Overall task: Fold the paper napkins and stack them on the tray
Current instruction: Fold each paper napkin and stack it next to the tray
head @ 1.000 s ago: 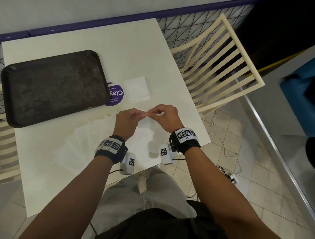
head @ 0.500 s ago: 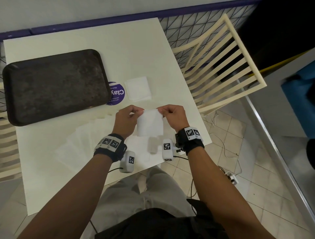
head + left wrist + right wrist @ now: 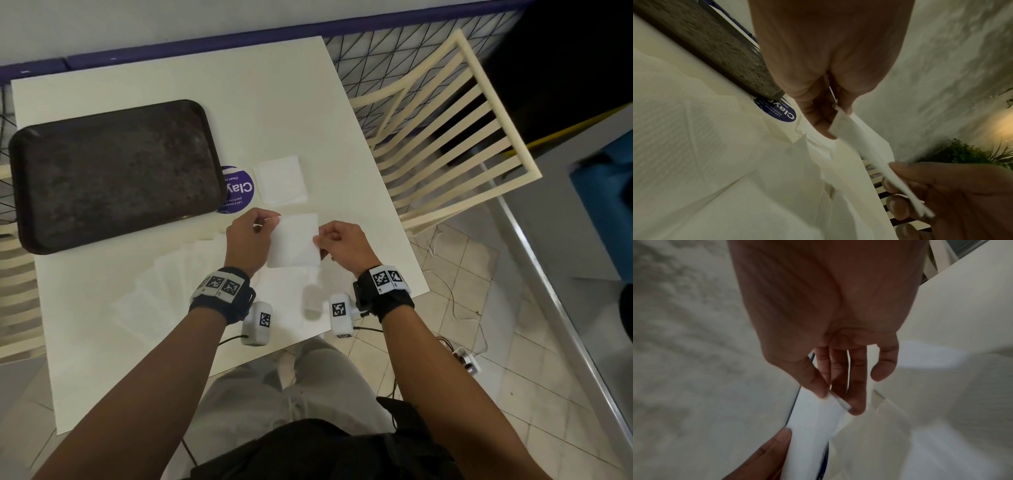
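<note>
Both hands are holding one folded napkin (image 3: 295,240) above the table's near edge: left hand (image 3: 247,240) pinching its left corner, right hand (image 3: 344,244) its right. Uneven pull is risking a tear or an opened fold before the tray (image 3: 27,219).

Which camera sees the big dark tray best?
The head view: the whole tray shows there, lying on the table with nothing on it. The left wrist view catches only a speckled strip of it. The right wrist view does not show it.
</note>
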The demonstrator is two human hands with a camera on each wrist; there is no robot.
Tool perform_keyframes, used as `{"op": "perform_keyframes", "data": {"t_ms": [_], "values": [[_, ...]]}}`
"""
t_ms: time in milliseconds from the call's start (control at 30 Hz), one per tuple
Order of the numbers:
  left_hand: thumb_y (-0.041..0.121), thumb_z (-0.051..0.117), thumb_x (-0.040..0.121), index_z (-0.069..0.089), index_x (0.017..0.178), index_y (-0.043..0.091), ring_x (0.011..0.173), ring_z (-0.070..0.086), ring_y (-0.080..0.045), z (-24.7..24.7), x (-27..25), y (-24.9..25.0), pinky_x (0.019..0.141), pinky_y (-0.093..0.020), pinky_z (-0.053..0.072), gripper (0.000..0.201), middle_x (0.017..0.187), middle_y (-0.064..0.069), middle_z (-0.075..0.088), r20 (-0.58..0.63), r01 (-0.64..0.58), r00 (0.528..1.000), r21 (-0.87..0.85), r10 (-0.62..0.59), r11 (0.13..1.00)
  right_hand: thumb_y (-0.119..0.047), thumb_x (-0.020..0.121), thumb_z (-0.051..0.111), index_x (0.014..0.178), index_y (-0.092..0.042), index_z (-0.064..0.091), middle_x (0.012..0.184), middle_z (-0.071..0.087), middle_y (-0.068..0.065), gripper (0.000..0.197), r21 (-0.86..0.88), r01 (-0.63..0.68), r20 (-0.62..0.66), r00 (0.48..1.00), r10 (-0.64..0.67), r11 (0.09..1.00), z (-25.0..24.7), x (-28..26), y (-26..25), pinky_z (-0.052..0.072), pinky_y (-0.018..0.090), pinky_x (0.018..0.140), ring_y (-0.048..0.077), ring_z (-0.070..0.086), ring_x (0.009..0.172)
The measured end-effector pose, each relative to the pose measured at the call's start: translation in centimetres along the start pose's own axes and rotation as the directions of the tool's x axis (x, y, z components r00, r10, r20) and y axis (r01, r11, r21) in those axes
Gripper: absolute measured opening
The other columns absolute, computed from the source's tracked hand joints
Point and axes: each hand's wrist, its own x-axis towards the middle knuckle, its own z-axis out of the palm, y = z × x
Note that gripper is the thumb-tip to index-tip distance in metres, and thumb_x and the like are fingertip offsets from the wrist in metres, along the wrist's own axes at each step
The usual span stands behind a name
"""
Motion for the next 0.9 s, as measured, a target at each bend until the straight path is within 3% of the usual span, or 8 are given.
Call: {"op": "perform_keyframes", "data": {"t_ms": [67,233,333,467,633,733,900], "values": [[0.025,0.064,0.099,0.073,0.101,0.022,0.088,0.063,-0.007,-0.1,0.1,-0.1,0.081,-0.019,0.05,0.009,0.1,0.01,0.072,-0.017,0.004,1.0,-0.001,-0.004,1.0,-0.016,0.088,0.071,0.095,-0.013,0.069,0.068,0.073,0.002,0.008,-0.023,0.022,-0.005,1.0,-0.023,0.999,0.1,0.4,-0.1,0.045,0.023,0.068,0.009,0.069,0.066],[0.031,0.055,0.105,0.063,0.121,0.016,0.07,0.068,-0.016,-0.2,0.1,-0.6,0.053,-0.012,0.047,0.023,0.096,0.0,0.071,0.009,0.111,0.994,-0.054,-0.111,0.992,-0.02,0.089,0.07,0.091,-0.02,0.067,0.064,0.07,-0.005,0.004,-0.121,0.082,-0.084,0.992,-0.093,0.989,-0.3,3.9,-1.4,0.055,0.032,0.084,0.01,0.067,0.067],[0.028,0.053,0.106,0.063,0.12,0.013,0.07,0.068,-0.016,-0.3,-0.4,-2.1,0.052,-0.012,0.047,0.023,0.094,-0.003,0.074,0.09,0.173,0.981,-0.035,-0.169,0.984,-0.019,0.089,0.071,0.095,-0.019,0.069,0.076,0.073,-0.001,0.006,-0.141,0.095,-0.142,0.983,-0.115,0.985,-0.1,7.3,-2.8,0.057,0.035,0.087,0.017,0.07,0.071],[0.024,0.057,0.104,0.067,0.115,0.013,0.073,0.07,-0.018,-0.1,-1.5,-3.9,0.053,-0.011,0.047,0.018,0.094,-0.002,0.076,0.17,0.259,0.95,0.041,-0.262,0.965,-0.021,0.091,0.07,0.104,-0.015,0.073,0.094,0.075,0.005,0.015,-0.211,0.078,-0.178,0.977,-0.117,0.974,1.0,12.0,-4.6,0.051,0.024,0.091,0.023,0.072,0.09],[0.02,0.059,0.103,0.069,0.111,0.013,0.085,0.072,-0.023,0.4,-2.2,-5.1,0.062,-0.017,0.05,0.014,0.095,-0.003,0.075,0.216,0.317,0.922,0.049,-0.32,0.947,-0.018,0.093,0.067,0.107,-0.012,0.074,0.106,0.074,0.006,0.017,-0.245,0.023,-0.218,0.973,-0.078,0.969,2.5,16.2,-5.8,0.033,0.003,0.071,0.02,0.067,0.101],[0.019,0.06,0.101,0.07,0.107,0.014,0.084,0.073,-0.022,0.6,-2.1,-5.6,0.069,-0.02,0.055,0.012,0.092,-0.004,0.075,0.218,0.348,0.912,0.037,-0.348,0.937,-0.018,0.093,0.066,0.105,-0.015,0.074,0.107,0.074,0.005,0.015,-0.275,0.0,-0.239,0.969,-0.068,0.961,2.9,17.5,-6.0,0.037,0.007,0.069,0.02,0.068,0.1],[0.016,0.059,0.101,0.07,0.105,0.014,0.08,0.071,-0.018,0.6,-1.8,-5.8,0.07,-0.021,0.055,0.012,0.09,-0.003,0.075,0.204,0.368,0.907,0.043,-0.369,0.929,-0.022,0.089,0.068,0.111,-0.023,0.068,0.106,0.071,0.003,0.021,-0.3,0.004,-0.209,0.975,-0.07,0.954,3.4,18.3,-5.7,0.045,0.023,0.084,0.022,0.064,0.105]]}}
